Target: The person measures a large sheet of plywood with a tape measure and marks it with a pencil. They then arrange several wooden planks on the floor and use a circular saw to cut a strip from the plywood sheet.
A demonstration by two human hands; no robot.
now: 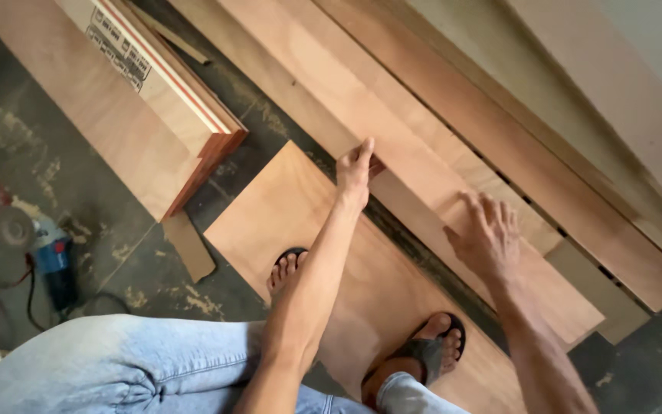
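My left hand (355, 170) reaches down and grips the near edge of a long plywood board (400, 142) that lies slanted on a stack of similar boards. My right hand (488, 234) rests flat with fingers spread on the same board's lower part. Both my feet in black sandals (430, 353) stand on a square plywood panel (285, 207) on the floor just below the board. My legs in light blue jeans (139, 368) fill the lower left.
More long boards (515, 146) lean along the wall at right. A stack of plywood sheets with a printed cardboard piece (139, 69) lies upper left. A blue angle grinder (54, 261) with cable sits on the dusty concrete floor at left. A small wood offcut (189, 245) lies nearby.
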